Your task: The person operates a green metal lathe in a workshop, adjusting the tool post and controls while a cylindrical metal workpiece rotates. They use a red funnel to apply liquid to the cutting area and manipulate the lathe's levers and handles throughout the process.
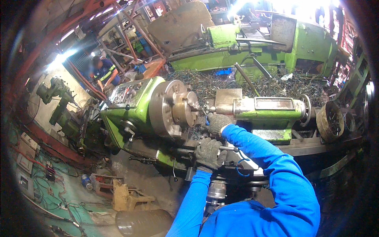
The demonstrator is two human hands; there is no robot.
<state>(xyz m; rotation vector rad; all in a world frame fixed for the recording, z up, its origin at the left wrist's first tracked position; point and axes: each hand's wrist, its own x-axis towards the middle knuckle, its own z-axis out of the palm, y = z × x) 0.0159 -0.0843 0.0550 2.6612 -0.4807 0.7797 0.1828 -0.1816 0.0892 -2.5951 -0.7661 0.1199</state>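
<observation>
We stand over a green lathe that fills the middle of a crowded workshop, a second green machine across the far side and a bed of tangled metal swarf between the two. The round chuck sits left of centre, the tailstock to its right. Our gloved right hand reaches into the gap between them, its fingers curled at the small part by the chuck's face; whether they actually pinch it we cannot tell. Our left hand, also gloved, has its fingers closed round a steel lever handle on the near carriage. The risk we judge here is plain: gloves and loose blue sleeves so close to the chuck could be caught if the spindle turned, and the swarf could cut. On top of the headstock an open tray holds what look like small tools, too blurred to name. Far left, another person bends over a desk. A pale cylinder lies on the near floor.
</observation>
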